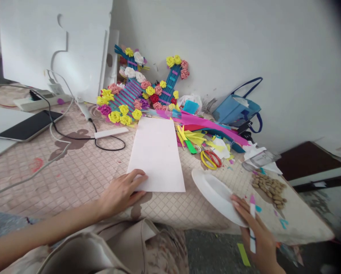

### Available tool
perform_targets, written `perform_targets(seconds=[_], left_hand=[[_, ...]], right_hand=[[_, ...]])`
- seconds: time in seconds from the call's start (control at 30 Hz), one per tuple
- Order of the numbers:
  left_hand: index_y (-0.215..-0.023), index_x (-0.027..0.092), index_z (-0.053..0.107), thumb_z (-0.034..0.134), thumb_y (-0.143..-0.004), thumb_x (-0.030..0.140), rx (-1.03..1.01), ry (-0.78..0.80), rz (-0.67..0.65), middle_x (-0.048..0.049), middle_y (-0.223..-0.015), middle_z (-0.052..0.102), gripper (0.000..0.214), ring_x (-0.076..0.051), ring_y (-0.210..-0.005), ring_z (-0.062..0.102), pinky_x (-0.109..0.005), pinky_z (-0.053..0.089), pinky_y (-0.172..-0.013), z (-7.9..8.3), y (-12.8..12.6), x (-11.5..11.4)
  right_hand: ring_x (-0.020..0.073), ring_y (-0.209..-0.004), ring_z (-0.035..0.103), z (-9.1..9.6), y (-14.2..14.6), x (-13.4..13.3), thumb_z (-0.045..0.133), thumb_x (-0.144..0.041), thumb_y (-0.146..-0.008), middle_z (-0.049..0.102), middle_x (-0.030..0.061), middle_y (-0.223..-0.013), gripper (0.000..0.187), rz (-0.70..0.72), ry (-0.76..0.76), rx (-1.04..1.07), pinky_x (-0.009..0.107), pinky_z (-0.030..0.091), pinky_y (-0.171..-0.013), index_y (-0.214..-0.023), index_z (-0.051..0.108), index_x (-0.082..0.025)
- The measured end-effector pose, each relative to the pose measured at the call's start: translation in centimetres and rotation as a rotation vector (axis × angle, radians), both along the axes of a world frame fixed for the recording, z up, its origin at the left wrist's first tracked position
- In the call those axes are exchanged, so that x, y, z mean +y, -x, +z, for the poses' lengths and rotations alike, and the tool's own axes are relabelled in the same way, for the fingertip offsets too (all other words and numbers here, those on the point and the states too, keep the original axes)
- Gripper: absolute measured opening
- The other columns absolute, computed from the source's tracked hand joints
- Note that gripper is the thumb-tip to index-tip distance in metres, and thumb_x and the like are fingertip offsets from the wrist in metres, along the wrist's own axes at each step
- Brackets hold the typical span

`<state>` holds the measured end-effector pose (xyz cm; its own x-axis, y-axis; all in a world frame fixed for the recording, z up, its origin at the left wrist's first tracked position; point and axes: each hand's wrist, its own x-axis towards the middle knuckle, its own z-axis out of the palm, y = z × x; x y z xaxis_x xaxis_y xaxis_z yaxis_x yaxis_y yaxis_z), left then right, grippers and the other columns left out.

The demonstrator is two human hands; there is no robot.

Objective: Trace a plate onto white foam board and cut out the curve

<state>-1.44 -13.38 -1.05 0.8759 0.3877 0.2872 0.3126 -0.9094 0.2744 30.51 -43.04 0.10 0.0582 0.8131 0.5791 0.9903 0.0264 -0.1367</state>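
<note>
A pale pink sheet of paper (157, 154) lies flat on the table in front of me. My left hand (121, 192) rests on its near left corner, fingers stretched out flat. My right hand (257, 236) is at the table's near right edge. Its fingers are closed on the rim of a white paper plate (216, 192), which is tilted off the table, and on a white marker pen (252, 228) held along the palm.
Paper-flower craft pieces (139, 93) lean on the wall at the back. Coloured paper scraps (204, 131), scissors (210, 159), a blue bag (237, 108), nuts (270, 188), a tablet (30, 125), a power strip (39, 99) and cables (73, 137) surround the sheet.
</note>
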Motion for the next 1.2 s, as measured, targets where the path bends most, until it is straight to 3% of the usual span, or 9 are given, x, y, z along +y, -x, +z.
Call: perform_targets(seconds=[0.1, 0.3, 0.47, 0.63, 0.77, 0.93, 1.1, 1.2], left_hand=[[-0.121, 0.020, 0.050, 0.053, -0.090, 0.030, -0.012, -0.003, 0.035, -0.0086, -0.123, 0.054, 0.032, -0.021, -0.085, 0.064, -0.036, 0.054, -0.071, -0.1, -0.4, 0.0], [-0.125, 0.020, 0.048, 0.058, -0.088, 0.035, -0.104, 0.017, 0.127, -0.0089, -0.123, 0.053, 0.041, -0.023, -0.095, 0.064, -0.036, 0.054, -0.077, -0.6, 1.0, -0.6], [-0.123, 0.020, 0.048, 0.052, -0.090, 0.032, -0.104, 0.055, 0.304, -0.0090, -0.123, 0.052, 0.036, -0.023, -0.096, 0.064, -0.035, 0.056, -0.076, -0.8, 3.2, -0.9], [-0.124, 0.019, 0.048, 0.049, -0.091, 0.038, -0.069, 0.071, 0.372, -0.0102, -0.125, 0.051, 0.038, -0.024, -0.095, 0.065, -0.036, 0.057, -0.072, -0.6, 3.0, -1.0], [-0.119, 0.019, 0.052, 0.049, -0.091, 0.037, -0.118, 0.095, 0.365, -0.0092, -0.120, 0.056, 0.033, -0.025, -0.097, 0.064, -0.037, 0.057, -0.076, -1.2, 2.7, -0.8], [-0.120, 0.021, 0.055, 0.043, -0.094, 0.028, -0.237, 0.184, 0.261, -0.0079, -0.126, 0.057, 0.029, -0.021, -0.110, 0.060, -0.034, 0.051, -0.091, -1.8, 3.8, -0.2], [-0.123, 0.019, 0.053, 0.033, -0.094, 0.012, -0.304, 0.148, 0.187, -0.0091, -0.124, 0.059, 0.036, -0.019, -0.113, 0.057, -0.033, 0.048, -0.095, -1.2, 4.6, -0.8], [-0.124, 0.019, 0.051, 0.034, -0.092, 0.010, -0.336, 0.102, 0.048, -0.0088, -0.120, 0.062, 0.037, -0.019, -0.107, 0.059, -0.031, 0.049, -0.090, -1.0, 4.5, -2.0]], right_hand=[[0.0262, -0.128, 0.049, 1.1, 1.4, 1.5, 0.045, 0.000, -0.084, 0.053, 0.0092, -0.136, 0.058, -0.015, -0.103, 0.002, 0.050, 0.036, -0.109, -0.137, 0.047, -0.022], [0.0319, -0.121, 0.054, 0.6, 5.9, 4.6, 0.048, 0.004, -0.081, 0.057, 0.0139, -0.132, 0.056, 0.204, -0.154, -0.020, 0.063, 0.038, -0.103, -0.132, 0.052, -0.017], [0.0318, -0.118, 0.056, 0.2, 8.7, 5.8, 0.053, -0.003, -0.085, 0.066, 0.0158, -0.117, 0.035, 0.283, -0.159, -0.065, 0.061, 0.038, -0.102, -0.117, 0.062, -0.014], [0.0301, -0.117, 0.058, -0.4, 10.8, 6.5, 0.053, -0.007, -0.088, 0.069, 0.0138, -0.112, 0.022, 0.313, -0.166, -0.049, 0.058, 0.042, -0.101, -0.104, 0.066, -0.015], [0.0255, -0.116, 0.059, -2.2, 12.7, 7.2, 0.050, -0.011, -0.091, 0.071, 0.0097, -0.110, 0.019, 0.389, -0.150, 0.004, 0.051, 0.047, -0.098, -0.102, 0.065, -0.017], [0.0213, -0.116, 0.059, -4.3, 14.6, 7.8, 0.050, -0.015, -0.092, 0.068, 0.0074, -0.116, 0.017, 0.403, -0.103, 0.065, 0.047, 0.043, -0.103, -0.100, 0.064, -0.021], [0.0184, -0.114, 0.061, -4.0, 15.8, 8.5, 0.045, -0.019, -0.094, 0.069, 0.0057, -0.114, 0.019, 0.384, -0.114, 0.075, 0.042, 0.039, -0.107, -0.090, 0.063, -0.022], [0.0166, -0.112, 0.062, -3.4, 16.1, 8.9, 0.041, -0.020, -0.096, 0.071, 0.0050, -0.112, 0.023, 0.390, -0.113, 0.068, 0.040, 0.036, -0.108, -0.085, 0.062, -0.022]])
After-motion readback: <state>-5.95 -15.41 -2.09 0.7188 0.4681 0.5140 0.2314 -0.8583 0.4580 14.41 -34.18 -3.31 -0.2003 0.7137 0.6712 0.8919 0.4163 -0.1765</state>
